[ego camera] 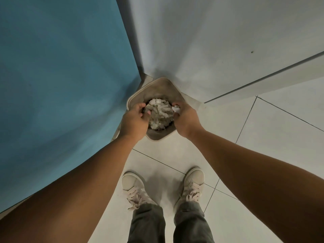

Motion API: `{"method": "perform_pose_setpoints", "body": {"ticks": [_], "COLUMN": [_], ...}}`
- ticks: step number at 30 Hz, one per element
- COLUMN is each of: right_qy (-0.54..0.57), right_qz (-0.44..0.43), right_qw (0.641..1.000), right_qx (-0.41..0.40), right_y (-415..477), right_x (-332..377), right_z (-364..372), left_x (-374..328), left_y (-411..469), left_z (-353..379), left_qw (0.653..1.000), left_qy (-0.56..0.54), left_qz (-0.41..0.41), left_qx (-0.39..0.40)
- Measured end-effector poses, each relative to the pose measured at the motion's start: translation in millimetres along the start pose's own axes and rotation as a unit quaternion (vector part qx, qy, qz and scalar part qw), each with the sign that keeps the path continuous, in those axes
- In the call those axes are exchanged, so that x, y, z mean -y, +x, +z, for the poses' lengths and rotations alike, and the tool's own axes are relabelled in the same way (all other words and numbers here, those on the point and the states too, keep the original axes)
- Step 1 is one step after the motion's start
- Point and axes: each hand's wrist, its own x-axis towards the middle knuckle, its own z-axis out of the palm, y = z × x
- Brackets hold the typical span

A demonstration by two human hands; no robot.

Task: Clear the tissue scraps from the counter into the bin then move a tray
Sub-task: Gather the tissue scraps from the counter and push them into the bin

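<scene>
A square beige bin stands on the floor in the corner between a blue panel and a white wall. A heap of crumpled white tissue scraps fills its bottom. My left hand hangs over the bin's left side, fingers curled around a few scraps. Over the bin's right side, my right hand pinches a white tissue scrap. Both hands are above the bin's opening. No counter or tray is in view.
A blue panel rises on the left and a white wall behind the bin. White floor tiles stretch to the right. My two feet in pale laced shoes stand just before the bin.
</scene>
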Motion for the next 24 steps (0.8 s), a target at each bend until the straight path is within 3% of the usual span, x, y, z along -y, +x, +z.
{"method": "perform_pose_setpoints", "body": {"ticks": [7,13,19,24], "right_qy": [-0.075,-0.048,-0.054,-0.056], "right_qz": [-0.002,-0.049,-0.091,-0.135], "right_qw": [0.996,0.997,0.994,0.989], "right_qx": [0.044,0.047,0.041,0.013], "right_y": [40,33,-11,-67], "right_x": [-4,-4,5,50], "right_z": [47,67,33,-29], "left_x": [27,36,2,-60], "left_y": [-3,-12,-38,-90], "left_z": [-1,3,-17,-60], "left_qw": [0.999,0.997,0.997,0.992], "left_qy": [0.018,0.027,0.018,0.049], "left_qz": [0.027,0.046,0.03,0.072], "left_qx": [-0.038,-0.051,-0.065,-0.09]}}
